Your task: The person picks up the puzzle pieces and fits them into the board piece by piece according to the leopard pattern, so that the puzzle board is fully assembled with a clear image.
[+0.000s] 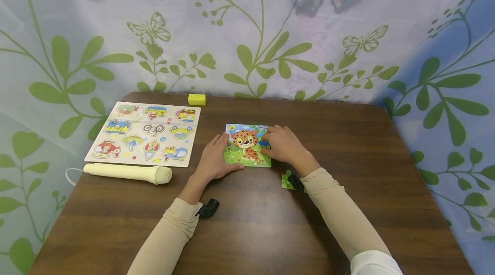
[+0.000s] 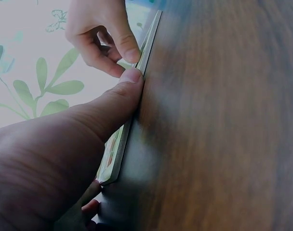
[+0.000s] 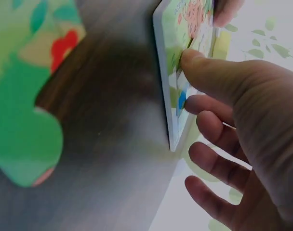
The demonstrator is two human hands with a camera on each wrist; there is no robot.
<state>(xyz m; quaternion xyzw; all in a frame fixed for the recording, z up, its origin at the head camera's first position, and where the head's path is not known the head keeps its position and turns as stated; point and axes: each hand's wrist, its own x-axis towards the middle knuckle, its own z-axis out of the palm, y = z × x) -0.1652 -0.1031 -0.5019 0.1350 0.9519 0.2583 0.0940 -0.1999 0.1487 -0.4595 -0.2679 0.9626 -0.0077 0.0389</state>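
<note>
A small jigsaw puzzle (image 1: 240,157) with a spotted leopard cub picture lies flat on the table. My left hand (image 1: 214,159) rests at its near left corner, fingers along the left side and thumb (image 2: 115,103) on the near edge. At the right side, my right hand (image 1: 288,146) pinches a puzzle piece (image 3: 181,98) between thumb and index finger, over the board; the other fingers are loosely bent past the edge. Loose green puzzle pieces (image 1: 286,180) lie close by, partly hidden under the right wrist; one piece (image 3: 26,130) shows large in the right wrist view.
To the left lies a wooden peg puzzle board (image 1: 135,133) with vehicle shapes. Below it is a cream microphone (image 1: 127,173) with a white cord. A yellow block (image 1: 197,99) sits at the back edge of the brown table (image 1: 359,150), against a leaf-patterned cloth (image 1: 270,21).
</note>
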